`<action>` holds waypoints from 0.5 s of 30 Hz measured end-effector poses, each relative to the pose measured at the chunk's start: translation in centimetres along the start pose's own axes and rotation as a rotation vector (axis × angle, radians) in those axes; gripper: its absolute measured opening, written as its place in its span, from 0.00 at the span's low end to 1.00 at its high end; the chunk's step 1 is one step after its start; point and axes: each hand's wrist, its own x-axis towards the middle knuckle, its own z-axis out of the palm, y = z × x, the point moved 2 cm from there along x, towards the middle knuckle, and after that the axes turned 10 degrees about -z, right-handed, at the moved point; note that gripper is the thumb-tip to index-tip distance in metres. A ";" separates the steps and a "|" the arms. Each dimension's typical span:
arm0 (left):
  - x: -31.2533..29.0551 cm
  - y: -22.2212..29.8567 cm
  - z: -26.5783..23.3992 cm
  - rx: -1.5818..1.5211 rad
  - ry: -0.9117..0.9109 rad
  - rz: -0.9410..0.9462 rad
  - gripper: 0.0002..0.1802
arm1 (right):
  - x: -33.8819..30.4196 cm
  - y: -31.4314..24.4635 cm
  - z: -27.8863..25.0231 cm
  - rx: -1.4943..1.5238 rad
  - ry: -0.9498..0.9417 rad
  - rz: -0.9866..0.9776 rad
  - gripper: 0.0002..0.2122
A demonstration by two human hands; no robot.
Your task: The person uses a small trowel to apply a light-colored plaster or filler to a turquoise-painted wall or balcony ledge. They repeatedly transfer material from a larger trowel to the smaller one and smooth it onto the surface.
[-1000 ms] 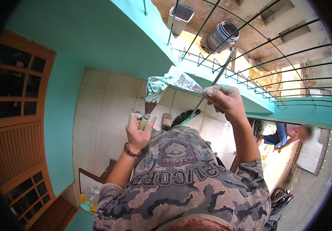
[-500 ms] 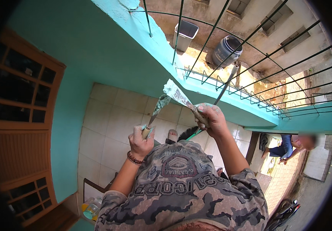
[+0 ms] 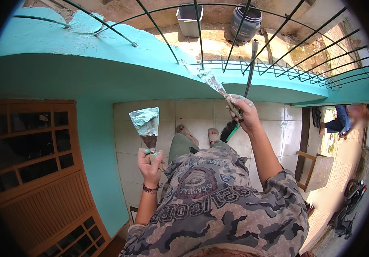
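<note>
A turquoise wall (image 3: 94, 79) curves across the view, its brighter top ledge chipped and flaking at the upper left. Below it spreads a pale tiled floor (image 3: 195, 112), where the wearer's sandalled feet stand. A brown wooden door (image 3: 43, 195) with dark panes and slats fills the left side, and a green metal grille (image 3: 199, 34) rises beyond the ledge. Past the bars stand a dark blue barrel (image 3: 246, 25) and a grey bin (image 3: 189, 26). A broom (image 3: 250, 70) leans against the ledge, bristles down on the tiles.

The left hand (image 3: 150, 165) has its fingers curled around the handle of one putty knife (image 3: 149, 141), blade upward, well apart from the wall. The right hand (image 3: 245, 113) grips a second putty knife (image 3: 218, 85) by its handle, blade slanting up toward the ledge; whether its tip touches there is hard to tell. Turquoise paste (image 3: 145, 120) coats both blades. A dark beaded bracelet (image 3: 150, 188) circles the left wrist.
</note>
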 end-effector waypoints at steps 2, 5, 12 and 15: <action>0.7 -0.3 -1.2 0.024 -0.035 -0.054 0.12 | 1.9 1.1 1.1 -0.142 0.069 -0.020 0.14; 2.0 -1.1 -3.1 0.038 -0.095 -0.138 0.14 | 5.2 0.5 3.6 -0.580 0.116 -0.095 0.16; 6.2 -0.7 -5.5 0.012 -0.203 -0.241 0.13 | 9.5 -3.5 12.3 -1.331 0.160 -0.332 0.16; 7.6 -0.8 -6.9 -0.013 -0.256 -0.281 0.13 | 11.3 -3.8 14.2 -1.476 0.149 -0.387 0.17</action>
